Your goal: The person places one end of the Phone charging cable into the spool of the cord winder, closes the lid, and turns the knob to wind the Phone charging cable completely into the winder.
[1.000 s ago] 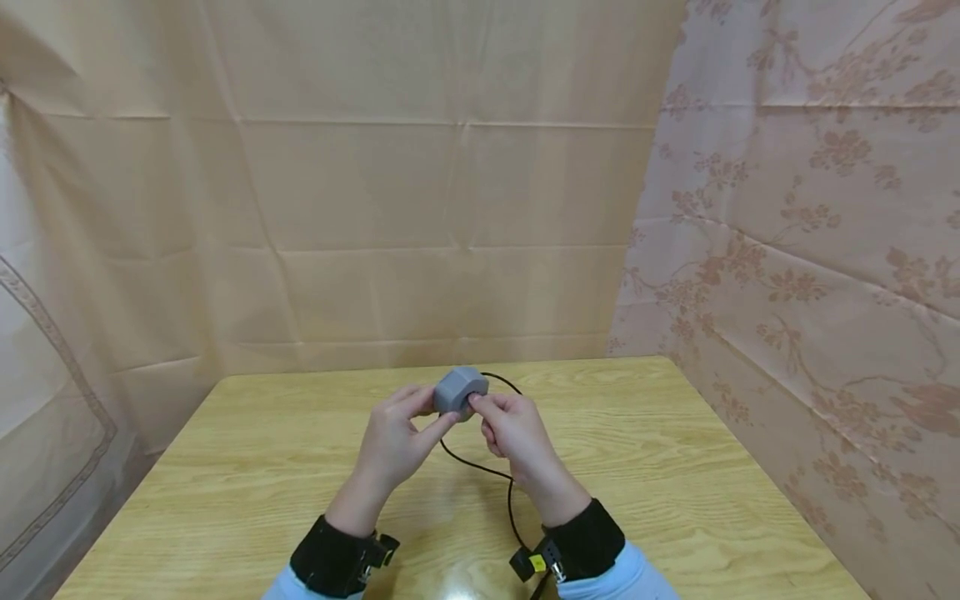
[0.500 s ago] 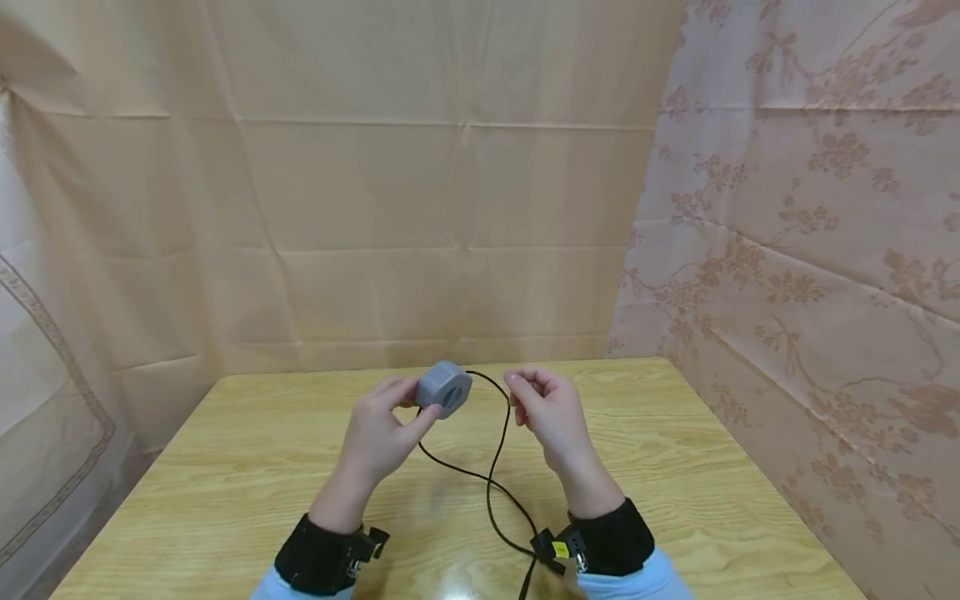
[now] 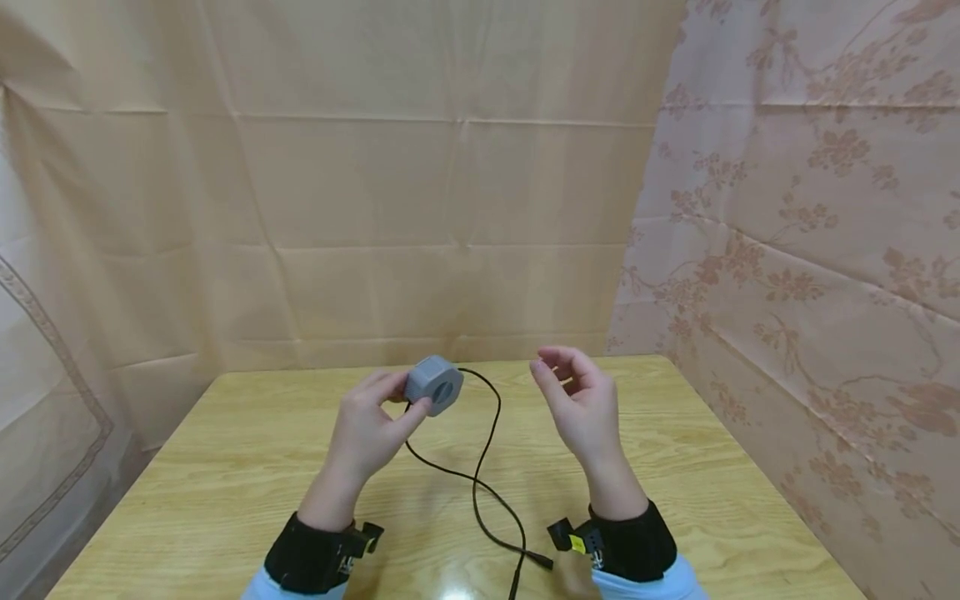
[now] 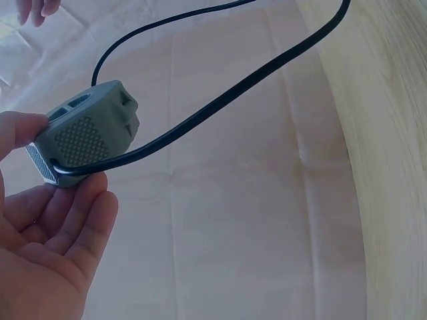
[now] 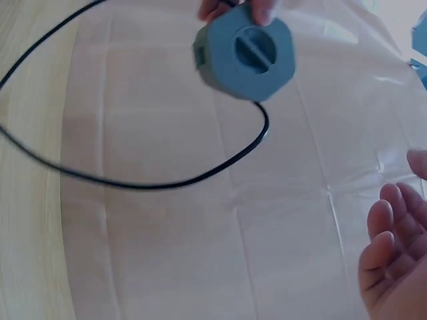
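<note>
A grey octagonal case (image 3: 432, 379) with textured sides is pinched between the thumb and fingers of my left hand (image 3: 363, 425), above the table. The right wrist view shows its flat face (image 5: 223, 63) with a round recessed dial crossed by a bar. A thin black cable (image 3: 491, 433) leaves the case from two sides, as the left wrist view shows where the cable (image 4: 220, 100) enters its wall. My right hand (image 3: 588, 408) is off to the right, fingers loosely curved and apart from the case, holding nothing.
On the wooden table (image 3: 225, 492) the cable's two strands cross, and a black connector (image 3: 540, 560) lies near the right wrist camera. A beige cloth (image 3: 337, 208) hangs behind the table and a flowered cloth (image 3: 795, 250) on the right.
My right hand has let go of the dial face and moved right, its fingers loosening. The left hand has shifted slightly left with the case, and more of the cable shows.
</note>
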`<move>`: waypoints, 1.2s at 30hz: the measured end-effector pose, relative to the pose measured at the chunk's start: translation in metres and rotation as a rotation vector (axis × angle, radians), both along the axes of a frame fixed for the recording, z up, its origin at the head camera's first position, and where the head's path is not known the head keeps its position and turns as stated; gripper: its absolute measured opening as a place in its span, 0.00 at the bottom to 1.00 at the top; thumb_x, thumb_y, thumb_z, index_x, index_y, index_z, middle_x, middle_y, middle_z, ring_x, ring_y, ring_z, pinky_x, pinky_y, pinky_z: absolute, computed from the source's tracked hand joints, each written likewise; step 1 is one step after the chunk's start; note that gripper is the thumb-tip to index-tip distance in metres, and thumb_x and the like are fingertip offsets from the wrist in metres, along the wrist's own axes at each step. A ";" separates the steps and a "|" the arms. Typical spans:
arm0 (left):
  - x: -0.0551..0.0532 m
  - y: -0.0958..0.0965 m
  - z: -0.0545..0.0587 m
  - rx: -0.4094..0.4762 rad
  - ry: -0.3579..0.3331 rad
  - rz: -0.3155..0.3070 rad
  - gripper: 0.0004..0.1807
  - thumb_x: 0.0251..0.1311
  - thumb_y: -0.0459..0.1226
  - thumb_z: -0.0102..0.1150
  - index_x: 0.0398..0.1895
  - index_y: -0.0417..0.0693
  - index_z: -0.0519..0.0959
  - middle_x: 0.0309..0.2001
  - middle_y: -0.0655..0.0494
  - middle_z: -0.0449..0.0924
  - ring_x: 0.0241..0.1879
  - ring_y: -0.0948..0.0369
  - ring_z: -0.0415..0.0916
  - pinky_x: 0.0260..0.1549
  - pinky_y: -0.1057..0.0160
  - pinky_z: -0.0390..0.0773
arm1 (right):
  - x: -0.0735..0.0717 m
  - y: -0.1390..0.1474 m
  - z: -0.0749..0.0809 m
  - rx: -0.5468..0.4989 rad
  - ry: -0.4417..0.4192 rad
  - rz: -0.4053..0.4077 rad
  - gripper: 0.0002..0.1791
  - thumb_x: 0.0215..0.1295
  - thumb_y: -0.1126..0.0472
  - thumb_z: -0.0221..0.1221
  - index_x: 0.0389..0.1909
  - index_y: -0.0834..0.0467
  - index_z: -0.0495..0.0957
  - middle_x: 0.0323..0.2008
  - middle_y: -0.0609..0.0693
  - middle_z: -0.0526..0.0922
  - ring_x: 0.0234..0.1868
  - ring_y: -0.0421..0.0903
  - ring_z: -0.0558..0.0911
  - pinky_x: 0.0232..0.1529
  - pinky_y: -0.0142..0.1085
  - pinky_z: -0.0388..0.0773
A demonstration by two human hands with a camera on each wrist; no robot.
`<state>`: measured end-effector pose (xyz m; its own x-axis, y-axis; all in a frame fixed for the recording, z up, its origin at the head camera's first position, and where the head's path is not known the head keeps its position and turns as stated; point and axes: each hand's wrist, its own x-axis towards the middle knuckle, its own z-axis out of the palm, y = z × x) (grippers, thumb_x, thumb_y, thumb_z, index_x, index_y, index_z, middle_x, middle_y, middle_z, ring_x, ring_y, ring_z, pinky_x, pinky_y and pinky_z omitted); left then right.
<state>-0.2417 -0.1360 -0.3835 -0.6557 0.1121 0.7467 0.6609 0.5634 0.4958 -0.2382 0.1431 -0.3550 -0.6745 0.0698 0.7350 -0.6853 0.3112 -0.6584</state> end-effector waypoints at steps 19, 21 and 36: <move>0.001 -0.001 0.002 -0.008 -0.075 -0.027 0.19 0.56 0.36 0.75 0.50 0.40 0.86 0.37 0.56 0.82 0.34 0.60 0.81 0.33 0.59 0.82 | -0.012 -0.008 -0.007 0.460 0.570 -0.130 0.15 0.72 0.51 0.63 0.46 0.61 0.84 0.44 0.54 0.85 0.40 0.52 0.84 0.36 0.44 0.82; 0.002 -0.001 0.002 0.000 -0.100 -0.040 0.18 0.56 0.36 0.75 0.50 0.40 0.86 0.36 0.56 0.83 0.33 0.60 0.81 0.33 0.59 0.82 | -0.013 -0.010 -0.008 0.495 0.604 -0.129 0.14 0.70 0.54 0.66 0.46 0.60 0.84 0.44 0.54 0.86 0.42 0.53 0.84 0.40 0.46 0.83; 0.002 0.005 0.002 0.085 -0.352 -0.189 0.16 0.60 0.38 0.73 0.49 0.42 0.87 0.37 0.55 0.85 0.32 0.62 0.83 0.33 0.62 0.84 | -0.015 -0.023 -0.022 0.692 0.580 0.024 0.13 0.63 0.64 0.71 0.48 0.58 0.86 0.46 0.50 0.86 0.41 0.48 0.83 0.41 0.37 0.83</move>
<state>-0.2400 -0.1311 -0.3816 -0.8467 0.2027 0.4920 0.5305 0.3950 0.7501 -0.2533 0.1196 -0.3769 -0.1807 -0.5236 0.8326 -0.8630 0.4904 0.1211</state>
